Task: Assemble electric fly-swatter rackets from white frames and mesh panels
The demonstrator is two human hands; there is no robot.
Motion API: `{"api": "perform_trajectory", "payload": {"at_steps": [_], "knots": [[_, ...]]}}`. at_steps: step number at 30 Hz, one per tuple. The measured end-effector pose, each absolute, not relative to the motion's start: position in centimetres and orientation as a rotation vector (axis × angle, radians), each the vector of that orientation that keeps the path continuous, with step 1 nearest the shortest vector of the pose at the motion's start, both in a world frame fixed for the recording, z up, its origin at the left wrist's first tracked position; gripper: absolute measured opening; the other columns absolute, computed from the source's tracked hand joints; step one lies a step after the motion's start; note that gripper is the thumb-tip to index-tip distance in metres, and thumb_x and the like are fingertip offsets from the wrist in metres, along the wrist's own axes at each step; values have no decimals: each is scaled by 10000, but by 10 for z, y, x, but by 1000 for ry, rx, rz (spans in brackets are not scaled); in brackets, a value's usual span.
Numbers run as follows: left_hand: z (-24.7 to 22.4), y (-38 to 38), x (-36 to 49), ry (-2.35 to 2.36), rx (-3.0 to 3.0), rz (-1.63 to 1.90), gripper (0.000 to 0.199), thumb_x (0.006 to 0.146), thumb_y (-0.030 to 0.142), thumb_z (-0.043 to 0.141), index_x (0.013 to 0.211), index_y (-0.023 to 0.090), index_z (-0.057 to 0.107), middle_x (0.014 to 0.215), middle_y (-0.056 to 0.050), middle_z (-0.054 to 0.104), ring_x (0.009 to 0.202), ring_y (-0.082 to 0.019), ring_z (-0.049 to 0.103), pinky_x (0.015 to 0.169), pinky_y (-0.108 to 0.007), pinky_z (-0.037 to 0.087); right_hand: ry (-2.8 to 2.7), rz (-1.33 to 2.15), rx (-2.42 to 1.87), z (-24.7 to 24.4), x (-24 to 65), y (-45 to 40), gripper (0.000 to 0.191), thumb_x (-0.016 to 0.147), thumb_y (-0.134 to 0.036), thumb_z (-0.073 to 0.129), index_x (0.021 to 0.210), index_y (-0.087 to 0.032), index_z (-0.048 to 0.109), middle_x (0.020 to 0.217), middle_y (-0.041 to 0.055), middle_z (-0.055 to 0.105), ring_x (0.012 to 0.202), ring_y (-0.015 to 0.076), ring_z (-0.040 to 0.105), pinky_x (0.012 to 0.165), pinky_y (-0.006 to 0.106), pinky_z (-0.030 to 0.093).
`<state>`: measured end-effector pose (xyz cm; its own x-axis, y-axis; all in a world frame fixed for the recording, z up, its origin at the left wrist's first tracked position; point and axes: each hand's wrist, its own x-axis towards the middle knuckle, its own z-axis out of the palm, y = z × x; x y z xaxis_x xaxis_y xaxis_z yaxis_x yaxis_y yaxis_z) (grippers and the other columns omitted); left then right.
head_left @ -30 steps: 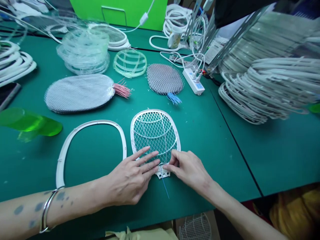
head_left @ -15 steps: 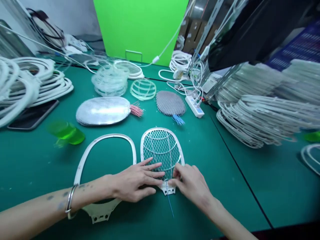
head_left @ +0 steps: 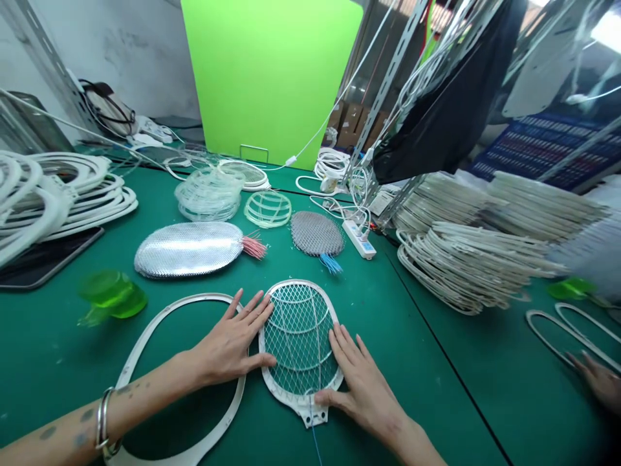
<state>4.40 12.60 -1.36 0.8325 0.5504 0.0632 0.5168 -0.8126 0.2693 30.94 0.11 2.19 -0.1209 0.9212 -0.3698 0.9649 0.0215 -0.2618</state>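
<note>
A small white racket-shaped frame (head_left: 276, 387) lies flat on the green table, filled with diamond wire mesh (head_left: 291, 349) and curved ribs. From its neck a thin blue wire (head_left: 316, 443) trails toward me. My left hand (head_left: 233, 346) is open, fingers spread, with its fingertips and thumb on the frame's left rim. Stretched along the right rim is my right hand (head_left: 356, 378), its thumb resting at the neck beside the blue wire. Beneath my left hand and forearm lies a larger white frame (head_left: 140, 343) with no mesh in it.
Beyond the frames lie a silvery mesh stack (head_left: 189, 249) with red wires and a grey mesh stack (head_left: 317, 233) with blue wires. Pale rib grids (head_left: 266, 208), a green object (head_left: 114, 294), a power strip (head_left: 359, 239) and piled frames (head_left: 466, 265) surround them. Another person's hand (head_left: 601, 382) is far right.
My left hand has moved off the mesh to the left rim. My right hand has opened from a pinch near the neck and now lies along the right rim. The view has tilted up.
</note>
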Motion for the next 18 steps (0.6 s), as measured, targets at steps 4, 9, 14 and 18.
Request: {"api": "perform_trajectory", "payload": {"at_steps": [4,9,14,18], "knots": [[4,114,55,742,2743,258,876,893,682,411,1537,256,-3,1587,-90,107,1466,-316,132,1180,-531,42,2021,-720,2092,24,332,-27,953,821,-698,517,1527,-187,132,1563,60,63,1438,333,65,1164,566,171],[7,115,10,940,2737,247,802,888,670,444,1522,362,60,1595,-28,106,1445,-367,188,1148,-569,172,1732,-812,2238,34,360,-59,969,766,-796,477,1513,-257,176,1556,16,102,1426,374,72,1141,609,213],[-25,103,6,864,2836,173,877,813,756,460,1517,380,98,1598,-80,46,1429,-432,172,1114,-652,156,1942,-607,2392,33,350,-38,963,801,-758,486,1534,-294,69,1584,25,5,1432,349,-29,1131,638,173],[-24,93,56,784,2836,339,927,808,760,459,1535,317,90,1592,-111,80,1432,-422,181,1121,-628,200,2251,-490,2399,40,340,30,704,849,-649,545,1448,-302,416,1508,70,385,1434,358,174,1102,664,212]]}}
